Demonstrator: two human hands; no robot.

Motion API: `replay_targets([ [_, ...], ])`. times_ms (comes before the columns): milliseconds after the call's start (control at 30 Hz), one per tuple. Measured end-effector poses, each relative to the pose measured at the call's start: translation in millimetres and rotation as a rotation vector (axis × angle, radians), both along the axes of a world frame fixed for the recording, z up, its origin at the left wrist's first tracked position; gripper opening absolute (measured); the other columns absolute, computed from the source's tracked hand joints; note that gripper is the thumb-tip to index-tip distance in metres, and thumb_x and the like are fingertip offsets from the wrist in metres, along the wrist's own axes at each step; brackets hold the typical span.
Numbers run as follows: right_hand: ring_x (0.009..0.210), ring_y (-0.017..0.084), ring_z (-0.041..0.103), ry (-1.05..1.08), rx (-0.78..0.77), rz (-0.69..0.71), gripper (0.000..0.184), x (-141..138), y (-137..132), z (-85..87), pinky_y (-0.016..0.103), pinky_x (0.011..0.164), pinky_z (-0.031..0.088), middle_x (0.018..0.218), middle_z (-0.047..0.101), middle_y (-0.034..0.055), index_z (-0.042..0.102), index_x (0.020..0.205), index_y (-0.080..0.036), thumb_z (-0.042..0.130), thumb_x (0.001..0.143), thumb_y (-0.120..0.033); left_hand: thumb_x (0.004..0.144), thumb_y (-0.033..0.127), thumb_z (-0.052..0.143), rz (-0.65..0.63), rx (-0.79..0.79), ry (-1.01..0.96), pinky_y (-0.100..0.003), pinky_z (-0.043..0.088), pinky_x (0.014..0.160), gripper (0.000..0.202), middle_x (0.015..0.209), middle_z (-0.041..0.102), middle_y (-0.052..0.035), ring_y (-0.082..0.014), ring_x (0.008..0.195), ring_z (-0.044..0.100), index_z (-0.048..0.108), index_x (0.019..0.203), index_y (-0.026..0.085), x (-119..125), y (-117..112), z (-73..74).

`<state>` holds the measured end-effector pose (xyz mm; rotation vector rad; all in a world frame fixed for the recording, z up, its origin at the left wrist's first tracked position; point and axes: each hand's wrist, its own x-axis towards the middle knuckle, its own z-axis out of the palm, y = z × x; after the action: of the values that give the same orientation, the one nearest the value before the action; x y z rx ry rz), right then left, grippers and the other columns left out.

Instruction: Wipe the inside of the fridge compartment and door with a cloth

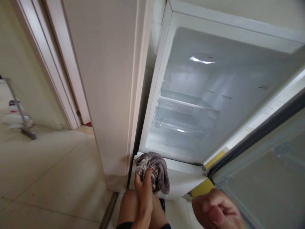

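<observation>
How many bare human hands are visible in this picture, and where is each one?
2. The left hand grips a crumpled, grey-brown patterned cloth in front of the open white refrigerator; the right hand, curled, is at lower right.

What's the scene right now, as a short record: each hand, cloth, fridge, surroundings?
Left hand: gripping the cloth
Right hand: fingers curled, near the open fridge door; no object visible in it
Cloth: grey-brown, patterned, bunched up, just below the fridge opening; contact with the front edge unclear
Fridge: open, interior lamp lit
Fittings: shelf, with a clear tray below it
Floor, far left: long-handled tool; exact type unclear
</observation>
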<state>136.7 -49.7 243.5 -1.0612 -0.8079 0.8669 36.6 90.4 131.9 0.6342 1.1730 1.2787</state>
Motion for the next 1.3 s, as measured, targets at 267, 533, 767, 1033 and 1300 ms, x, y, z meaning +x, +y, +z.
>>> replay_targets([
  [267, 0.05, 0.015, 0.057, -0.333, -0.224, 0.028, 0.047, 2.2, 27.6, -27.1, 0.025, 0.054, 0.05, 0.052, 0.061, 0.0026, 0.076, 0.085, -0.019, 0.065, 0.091, -0.064, 0.082, 0.047, 0.072, 0.141, 0.114, 0.025, -0.042, 0.049, 0.104, 0.048, 0.118, 0.074, -0.0105, -0.028, 0.115, 0.068, 0.064, 0.122, 0.021, 8.0, 1.8, 19.6],
  [533, 0.135, 0.022, 0.059, -0.877, 0.023, -0.234, 0.048, 39.5, 40.6, -107.0, 0.036, 0.113, 0.05, 0.146, 0.062, 0.0082, 0.06, 0.144, -0.031, 0.065, 0.097, -0.038, 0.074, 0.048, 0.079, 0.124, 0.156, 0.053, -0.036, 0.057, 0.085, 0.055, 0.108, 0.078, -0.0115, -0.028, 0.098, 0.073, 0.068, 0.118, 0.017, 47.5, -30.8, 25.0],
  [767, 0.161, 0.028, 0.014, -0.747, -0.039, -0.076, 0.067, 80.5, 13.2, -147.1, 0.054, 0.127, 0.026, 0.173, 0.019, 0.0056, 0.025, 0.164, -0.036, 0.052, 0.103, -0.035, 0.069, 0.053, 0.079, 0.046, 0.231, 0.042, -0.038, 0.059, 0.086, 0.063, 0.104, 0.077, -0.0137, -0.0314, 0.101, 0.074, 0.067, 0.118, 0.015, 83.4, -63.1, 28.6],
  [1033, 0.146, 0.032, 0.043, -0.697, 0.015, -0.22, 0.094, 79.6, 24.6, -133.3, 0.051, 0.119, 0.04, 0.158, 0.039, 0.0161, 0.019, 0.163, -0.025, 0.07, 0.087, -0.045, 0.075, 0.061, 0.077, -0.034, 0.335, 0.073, -0.036, 0.061, 0.084, 0.064, 0.098, 0.079, -0.0125, -0.03, 0.093, 0.075, 0.07, 0.123, 0.02, 92.3, -85.8, 21.2],
  [1300, 0.097, 0.026, 0.067, -0.381, -0.03, -0.487, 0.063, 78.3, 46.0, -93.5, 0.037, 0.087, 0.056, 0.111, 0.07, 0.0087, 0.057, 0.12, -0.02, 0.077, 0.066, -0.045, 0.08, 0.04, 0.075, -0.205, 0.631, 0.236, -0.044, 0.054, 0.108, 0.051, 0.13, 0.072, -0.0148, -0.0328, 0.121, 0.068, 0.071, 0.128, 0.023, 81.6, -79.9, 23.3],
])
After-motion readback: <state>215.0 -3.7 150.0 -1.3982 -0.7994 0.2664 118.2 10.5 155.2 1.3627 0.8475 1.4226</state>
